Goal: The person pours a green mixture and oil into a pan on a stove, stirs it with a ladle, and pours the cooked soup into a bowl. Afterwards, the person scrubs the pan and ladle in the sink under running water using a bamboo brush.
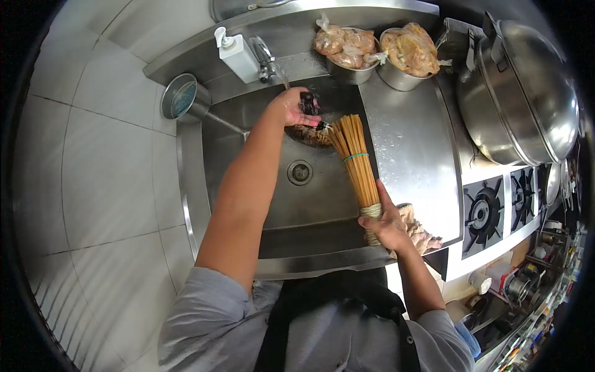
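Observation:
Under the running tap (265, 59), my left hand (292, 110) has its fingers around a small black object (308, 103), whose kind I cannot make out. Just below that hand, a round, dark brown thing (310, 136) lies in the sink (238, 167), partly hidden. My right hand (387, 226) grips a bamboo wok brush (356, 158) by its cord-wrapped end. A green band circles the brush's sticks. Its splayed tips point away from me, close to my left fingers and the brown thing.
A soap bottle (239, 59) stands behind the sink, a metal pot (185, 98) at its left. Two containers of bagged food (350, 49) (409, 53) stand at the back. A large steamer (517, 93) and gas burners (482, 211) are rightward. A cloth (414, 229) hangs by my right hand.

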A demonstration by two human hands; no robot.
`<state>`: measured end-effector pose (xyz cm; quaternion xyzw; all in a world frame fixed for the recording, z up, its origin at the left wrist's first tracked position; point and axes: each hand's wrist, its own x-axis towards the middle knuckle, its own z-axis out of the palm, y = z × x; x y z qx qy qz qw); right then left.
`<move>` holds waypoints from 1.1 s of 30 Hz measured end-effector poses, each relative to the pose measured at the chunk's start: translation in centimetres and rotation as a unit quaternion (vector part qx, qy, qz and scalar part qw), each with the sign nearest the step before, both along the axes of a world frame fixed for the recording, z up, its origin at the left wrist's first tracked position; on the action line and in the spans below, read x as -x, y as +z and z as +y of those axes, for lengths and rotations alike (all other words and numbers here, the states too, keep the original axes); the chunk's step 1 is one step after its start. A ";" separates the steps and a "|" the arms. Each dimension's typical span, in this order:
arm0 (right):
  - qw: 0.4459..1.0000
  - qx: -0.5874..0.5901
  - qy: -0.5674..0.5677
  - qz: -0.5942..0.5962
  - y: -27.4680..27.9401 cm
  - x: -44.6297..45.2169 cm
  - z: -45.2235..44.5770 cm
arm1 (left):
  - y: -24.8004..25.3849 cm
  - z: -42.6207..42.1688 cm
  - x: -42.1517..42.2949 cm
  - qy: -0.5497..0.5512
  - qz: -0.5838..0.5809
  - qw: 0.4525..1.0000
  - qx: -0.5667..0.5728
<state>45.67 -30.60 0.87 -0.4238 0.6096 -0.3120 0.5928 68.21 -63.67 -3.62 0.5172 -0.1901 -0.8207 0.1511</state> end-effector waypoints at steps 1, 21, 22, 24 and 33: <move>0.999 -0.012 -0.019 -0.040 0.0 0.1 0.4 | -0.6 0.5 -0.1 0.008 0.014 1.000 -0.024; 0.988 -0.060 0.137 0.033 -2.7 -6.4 -5.9 | -13.2 29.6 -18.3 -0.271 -0.347 0.897 0.047; 0.982 -0.087 0.166 0.029 -3.0 -7.1 -6.2 | -13.4 30.0 -19.4 -0.275 -0.350 0.894 0.041; 0.978 -0.004 0.172 0.120 -10.6 -8.4 -5.4 | -11.7 30.3 -20.7 -0.283 -0.356 0.890 0.032; 0.844 -0.068 0.451 0.282 -13.4 -15.3 -6.5 | -18.3 32.0 -23.3 -0.418 -0.397 0.818 0.001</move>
